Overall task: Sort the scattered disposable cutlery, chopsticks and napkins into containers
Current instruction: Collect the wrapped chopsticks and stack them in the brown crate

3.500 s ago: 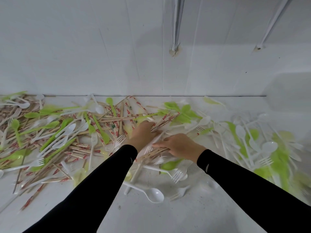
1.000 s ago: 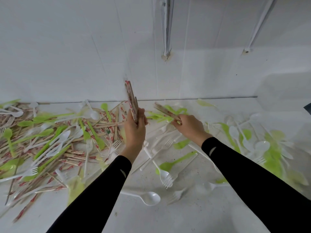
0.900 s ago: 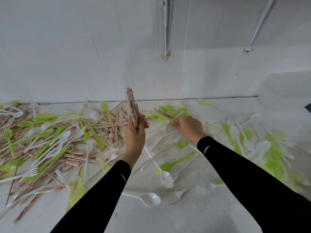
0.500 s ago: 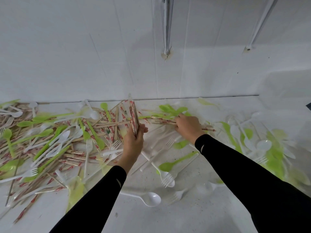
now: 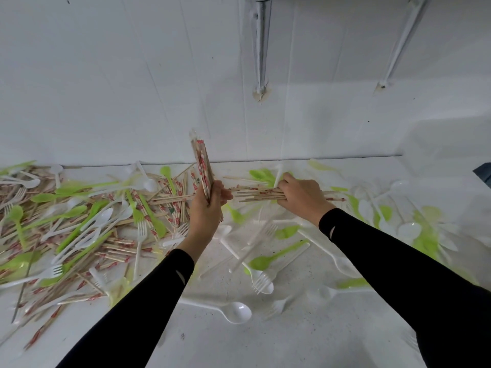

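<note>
So a bundle of wrapped chopsticks (image 5: pixel 203 166) is being gripped upright by the left hand (image 5: pixel 206 208), raised above the tabletop (image 5: pixel 239 341) near the middle of its back edge. A second bundle (image 5: pixel 255 193) is being clutched sideways by the right hand (image 5: pixel 300 197), right beside it. The whole left edge is being hogged by a messy pile (image 5: pixel 79 229) of forks, spoons and chopsticks.

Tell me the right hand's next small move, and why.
Probably lift the horizontal chopsticks with the right hand and add them to the upright bundle in the left hand: its fingers curl round that cluster on the table, and the bundle is held close by.
</note>
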Available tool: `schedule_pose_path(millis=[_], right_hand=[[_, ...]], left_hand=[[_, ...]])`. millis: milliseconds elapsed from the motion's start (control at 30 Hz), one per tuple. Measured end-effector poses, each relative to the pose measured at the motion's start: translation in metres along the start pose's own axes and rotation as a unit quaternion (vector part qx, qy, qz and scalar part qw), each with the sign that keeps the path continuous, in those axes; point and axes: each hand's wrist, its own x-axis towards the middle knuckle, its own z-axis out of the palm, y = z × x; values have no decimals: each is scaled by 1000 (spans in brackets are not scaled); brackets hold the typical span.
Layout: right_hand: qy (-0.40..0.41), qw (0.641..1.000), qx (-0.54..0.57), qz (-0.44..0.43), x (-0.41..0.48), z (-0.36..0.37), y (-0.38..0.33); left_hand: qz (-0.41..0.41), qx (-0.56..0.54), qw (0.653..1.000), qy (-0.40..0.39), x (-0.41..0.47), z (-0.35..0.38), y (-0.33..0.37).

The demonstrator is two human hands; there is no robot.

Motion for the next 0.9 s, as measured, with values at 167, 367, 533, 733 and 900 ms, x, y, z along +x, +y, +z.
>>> schedule_pose_path(millis=[167, 367, 533, 733, 900], right_hand=[[50, 991, 94, 75, -11, -21, 0], [143, 888, 379, 219, -29, -53, 16], [264, 667, 633, 290, -51, -92, 25], [315, 424, 813, 244, -102, -127, 19], [309, 444, 805, 243, -138, -112, 7]], left_hand=[[6, -13, 1000, -3, -6, 2, 14], [-9, -37, 999, -17, -21, 16, 34], [-70, -143, 986, -55, -46, 51, 52], [-266, -340, 893, -130, -96, 125, 61], [-350, -426, 807, -212, -123, 178, 88]])
